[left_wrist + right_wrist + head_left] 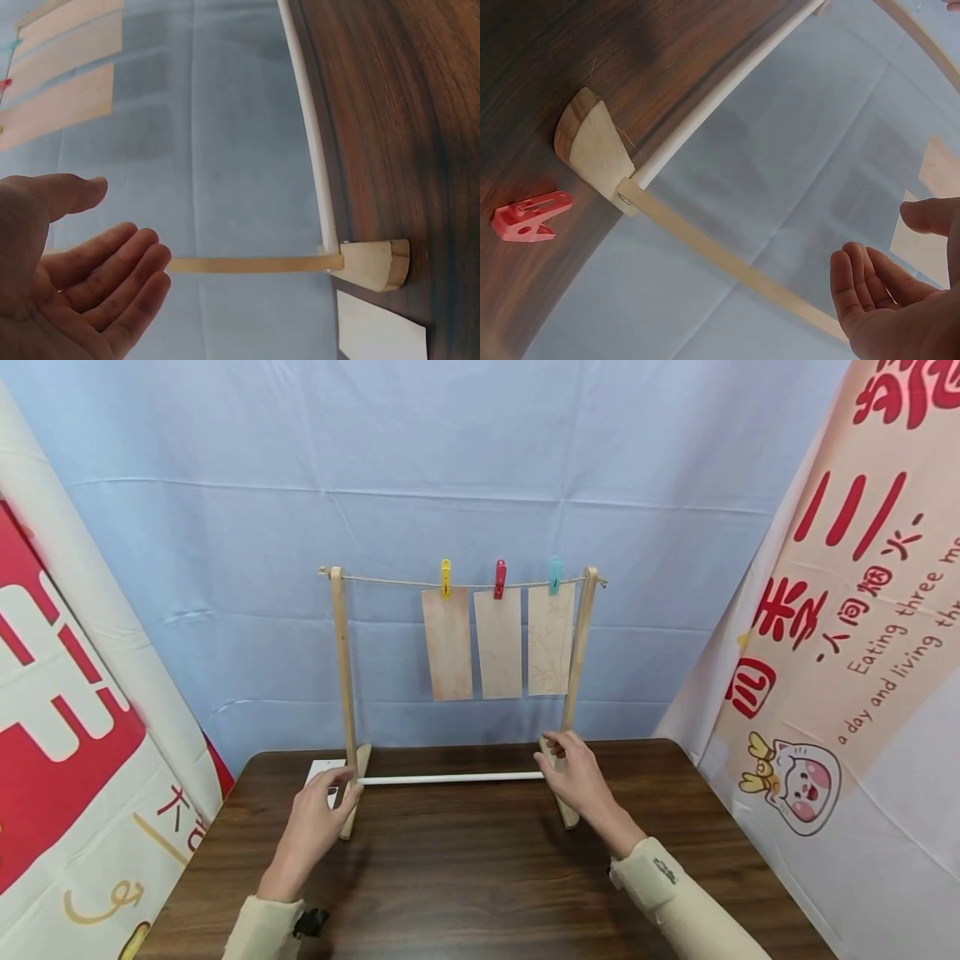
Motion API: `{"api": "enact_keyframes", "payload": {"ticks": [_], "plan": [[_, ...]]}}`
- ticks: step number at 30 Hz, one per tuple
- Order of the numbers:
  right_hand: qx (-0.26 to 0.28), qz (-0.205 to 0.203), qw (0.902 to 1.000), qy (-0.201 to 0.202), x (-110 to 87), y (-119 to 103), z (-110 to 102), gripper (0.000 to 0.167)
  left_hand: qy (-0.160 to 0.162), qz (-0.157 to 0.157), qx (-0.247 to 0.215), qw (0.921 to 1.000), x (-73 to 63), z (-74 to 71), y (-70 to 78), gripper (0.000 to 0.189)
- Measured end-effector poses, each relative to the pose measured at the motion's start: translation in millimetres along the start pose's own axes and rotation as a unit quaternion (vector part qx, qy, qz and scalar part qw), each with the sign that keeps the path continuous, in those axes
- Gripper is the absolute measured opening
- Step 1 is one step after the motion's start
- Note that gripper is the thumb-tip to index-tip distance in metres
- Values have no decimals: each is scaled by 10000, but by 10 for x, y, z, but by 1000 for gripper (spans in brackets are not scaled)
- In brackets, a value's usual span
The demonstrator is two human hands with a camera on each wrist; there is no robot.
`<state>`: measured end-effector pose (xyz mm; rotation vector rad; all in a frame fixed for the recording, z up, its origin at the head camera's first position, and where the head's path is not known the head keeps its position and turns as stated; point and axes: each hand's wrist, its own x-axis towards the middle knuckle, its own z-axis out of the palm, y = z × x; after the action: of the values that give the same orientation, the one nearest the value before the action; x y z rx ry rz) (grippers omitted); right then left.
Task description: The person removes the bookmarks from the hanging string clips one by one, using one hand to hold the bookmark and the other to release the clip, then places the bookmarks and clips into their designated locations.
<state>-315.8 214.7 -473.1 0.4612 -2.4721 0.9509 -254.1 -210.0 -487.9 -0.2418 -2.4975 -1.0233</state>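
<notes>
A wooden rack with a left post (pixel 342 660) and a right post (pixel 581 647) stands on the table, a white rod (pixel 450 778) joining its feet. Along its string hang three paper cards, a pinkish one (pixel 448 647), a plain one (pixel 500 647) and one with a leaf pattern (pixel 550 643), under yellow (pixel 446 578), red (pixel 500 578) and teal (pixel 555 575) clothespins. My left hand (pixel 317 814), fingers loosely bent and holding nothing, is by the left post. Beside the right post, my right hand (pixel 577 777) is likewise relaxed, covering the post's lower end in the head view.
Another red clothespin (pixel 532 216) lies on the table beside the right foot (pixel 596 150). A white card (pixel 381 330) lies by the left foot (pixel 375 262). Blue cloth (pixel 480 460) hangs behind the dark wooden table (pixel 465 877), with printed banners at both sides.
</notes>
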Motion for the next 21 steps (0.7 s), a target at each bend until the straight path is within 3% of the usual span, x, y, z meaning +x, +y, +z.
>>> {"api": "enact_keyframes", "payload": {"ticks": [21], "plan": [[29, -223, 9997, -26, 155, -168, 11, 41, -59, -157, -297, 9994, 177, 137, 268, 37]]}}
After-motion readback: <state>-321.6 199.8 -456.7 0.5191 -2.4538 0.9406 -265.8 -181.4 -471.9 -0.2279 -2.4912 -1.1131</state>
